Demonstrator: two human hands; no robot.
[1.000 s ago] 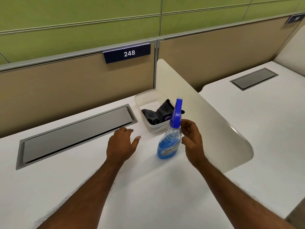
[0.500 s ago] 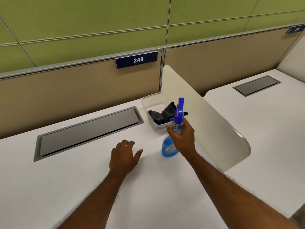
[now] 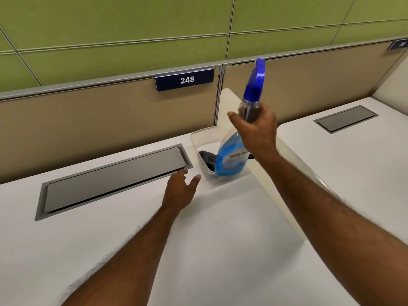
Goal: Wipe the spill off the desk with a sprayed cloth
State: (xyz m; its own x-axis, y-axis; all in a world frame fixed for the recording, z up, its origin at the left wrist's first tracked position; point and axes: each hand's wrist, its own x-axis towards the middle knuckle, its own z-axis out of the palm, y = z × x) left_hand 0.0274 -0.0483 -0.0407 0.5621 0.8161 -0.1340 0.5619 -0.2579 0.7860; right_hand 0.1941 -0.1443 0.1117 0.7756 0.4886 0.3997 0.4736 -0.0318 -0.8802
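One spray bottle [image 3: 231, 160] (clear, blue liquid, blue trigger head) hangs tilted above the desk [image 3: 198, 250], right hand [image 3: 257, 131] wrapped around its neck; left hand [image 3: 180, 192] lies open beside the tray [image 3: 196, 138] holding a dark cloth [image 3: 207, 159]

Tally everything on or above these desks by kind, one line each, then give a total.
Spray bottle: 1, held off the desk in the right hand
Dark cloth: 1, in the container
Clear plastic container: 1
Grey cable hatch: 2
Number sign: 2
Total: 7
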